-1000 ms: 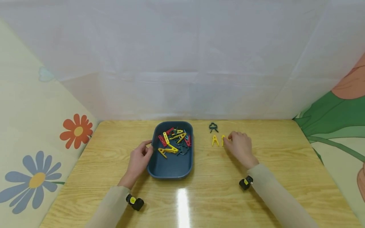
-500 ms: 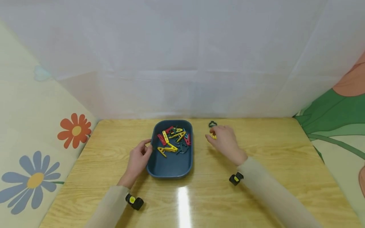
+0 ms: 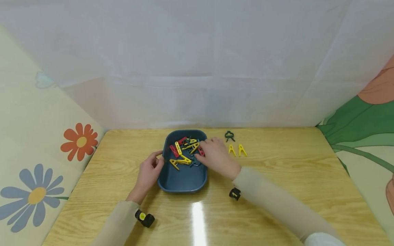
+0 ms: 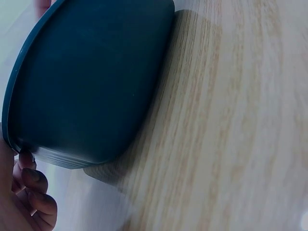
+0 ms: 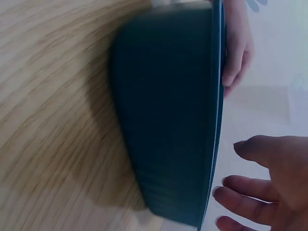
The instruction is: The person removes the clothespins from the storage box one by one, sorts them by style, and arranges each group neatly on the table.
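In the head view a dark blue tray (image 3: 183, 182) holds a heap of red, yellow and dark green clips, among them a yellow clip (image 3: 178, 148). The left hand (image 3: 147, 173) pinches the tray's left rim between thumb and fingers, as the left wrist view also shows at the tray wall (image 4: 86, 86). Above the right part of the heap is the right hand (image 3: 218, 156), its thumb and fingers apart. From the right wrist view, that hand (image 5: 269, 183) is over the rim with nothing visible between thumb and fingers.
Right of the tray on the wooden table (image 3: 277, 205) lie two yellow clips (image 3: 232, 150) (image 3: 242, 150) side by side and a dark green clip (image 3: 229, 136) behind them. A pale sheet (image 3: 184, 68) rises at the table's back edge.
The right hand has moved left from the clips on the table to over the tray, leaving two yellow clips uncovered there. The left hand has stayed at the rim.
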`<state>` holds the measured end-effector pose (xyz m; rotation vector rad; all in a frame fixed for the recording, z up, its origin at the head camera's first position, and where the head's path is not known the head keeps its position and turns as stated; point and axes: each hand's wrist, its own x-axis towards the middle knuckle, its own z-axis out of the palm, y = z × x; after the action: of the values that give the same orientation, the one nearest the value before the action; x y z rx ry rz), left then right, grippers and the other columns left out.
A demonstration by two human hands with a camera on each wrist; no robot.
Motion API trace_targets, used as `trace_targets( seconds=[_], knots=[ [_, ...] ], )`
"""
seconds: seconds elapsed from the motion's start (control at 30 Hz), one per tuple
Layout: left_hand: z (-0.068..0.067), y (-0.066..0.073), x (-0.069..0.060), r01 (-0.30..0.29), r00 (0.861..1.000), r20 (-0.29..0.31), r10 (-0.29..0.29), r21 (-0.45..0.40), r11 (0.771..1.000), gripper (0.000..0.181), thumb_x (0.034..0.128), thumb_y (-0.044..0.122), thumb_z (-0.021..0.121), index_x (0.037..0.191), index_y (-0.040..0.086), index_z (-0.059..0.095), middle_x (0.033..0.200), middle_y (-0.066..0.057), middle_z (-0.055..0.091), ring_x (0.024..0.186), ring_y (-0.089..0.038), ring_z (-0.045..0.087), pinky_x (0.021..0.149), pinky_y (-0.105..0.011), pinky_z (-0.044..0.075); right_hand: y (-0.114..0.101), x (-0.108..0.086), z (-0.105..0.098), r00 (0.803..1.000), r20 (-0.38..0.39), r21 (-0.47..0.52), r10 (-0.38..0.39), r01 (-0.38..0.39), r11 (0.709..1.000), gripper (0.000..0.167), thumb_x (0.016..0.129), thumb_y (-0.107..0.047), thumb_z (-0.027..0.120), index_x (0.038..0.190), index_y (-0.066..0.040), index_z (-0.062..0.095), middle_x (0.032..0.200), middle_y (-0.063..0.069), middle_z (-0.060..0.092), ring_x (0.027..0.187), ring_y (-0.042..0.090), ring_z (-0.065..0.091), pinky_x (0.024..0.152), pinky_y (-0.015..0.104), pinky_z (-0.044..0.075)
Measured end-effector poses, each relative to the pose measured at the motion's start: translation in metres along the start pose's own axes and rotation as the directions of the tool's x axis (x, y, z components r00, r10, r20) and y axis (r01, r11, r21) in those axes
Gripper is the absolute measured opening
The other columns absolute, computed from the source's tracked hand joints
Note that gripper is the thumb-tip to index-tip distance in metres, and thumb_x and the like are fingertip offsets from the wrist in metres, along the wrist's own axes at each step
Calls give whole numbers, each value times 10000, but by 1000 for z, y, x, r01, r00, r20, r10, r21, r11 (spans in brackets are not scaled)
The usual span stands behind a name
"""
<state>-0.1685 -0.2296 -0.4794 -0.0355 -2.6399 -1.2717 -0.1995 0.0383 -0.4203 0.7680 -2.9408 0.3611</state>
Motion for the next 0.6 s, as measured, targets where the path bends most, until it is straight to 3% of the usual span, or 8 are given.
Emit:
trace_targets(
  seconds=[0.23,0.4,0.6],
  knots=[
    [-1,1,0,-7,1000,5,7,0,1000,307,1034,107,599,1308,-9,670,741,-42,553,607,-88,465,589,-238,383,-22,12,6,996,69,-19,-47,49,999,350,982,-463,706,1159,-164,747,1093,-3,716,896,202,535,833,390,450],
    [-2,3,0,1,1000,10,-1,6,1000,310,1035,108,596,1312,-12,664,746,-48,563,617,-99,473,595,-237,389,-34,21,15,992,116,-3,-53,54,999,382,968,-479,719,1197,-176,748,1129,-10,733,961,220,572,832,387,448],
    [-4,4,-1,5,1000,16,-5,13,1000,310,1034,99,596,1315,-14,663,747,-52,562,620,-109,474,593,-240,390,-48,24,22,984,174,-11,-37,40,999,334,946,-496,740,1068,-186,754,1019,-16,744,972,241,627,851,417,480]
  ],
)
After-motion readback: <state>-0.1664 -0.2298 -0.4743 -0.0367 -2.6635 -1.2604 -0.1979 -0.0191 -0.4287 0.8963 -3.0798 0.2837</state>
